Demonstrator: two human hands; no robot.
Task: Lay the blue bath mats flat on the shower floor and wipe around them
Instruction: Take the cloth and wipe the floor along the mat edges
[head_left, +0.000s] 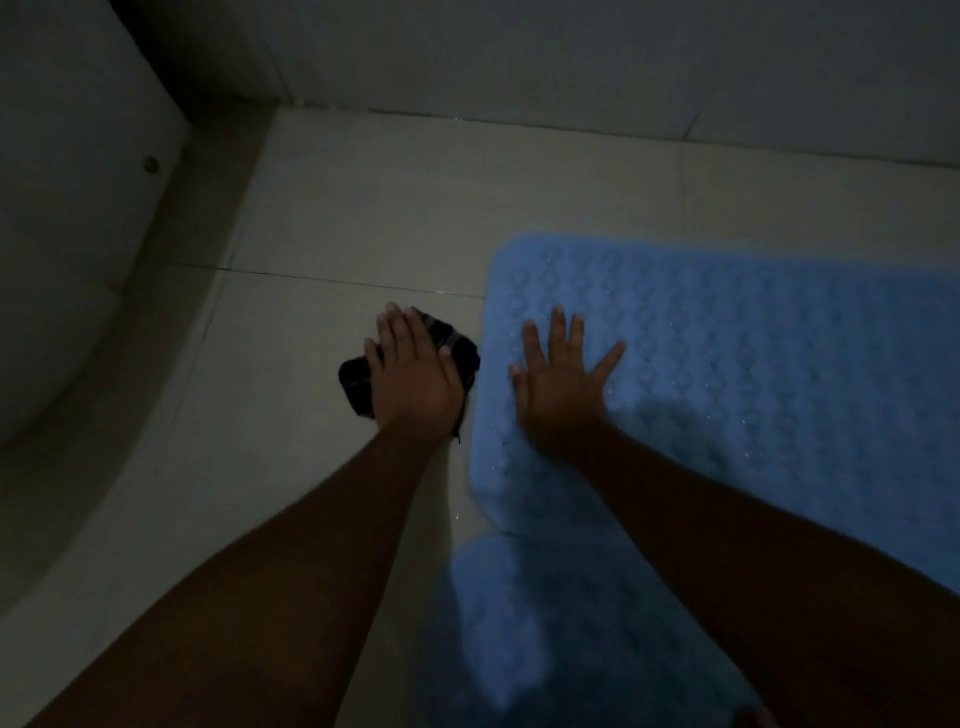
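Observation:
A blue bath mat (753, 353) with a bumpy pattern lies flat on the tiled shower floor (337, 218) at the right. A second blue mat (519, 623) lies nearer to me, its far edge meeting the first mat. My right hand (558, 379) rests palm down on the left part of the first mat, fingers spread. My left hand (410, 374) presses flat on a dark cloth (457, 348) on the bare tile, just left of the mat's edge. The scene is dim.
A curved raised curb (130, 395) bounds the floor on the left, with a white panel (62, 234) beyond it. A tiled wall (571, 57) rises at the back. Small water drops glint on the mat and the tiles.

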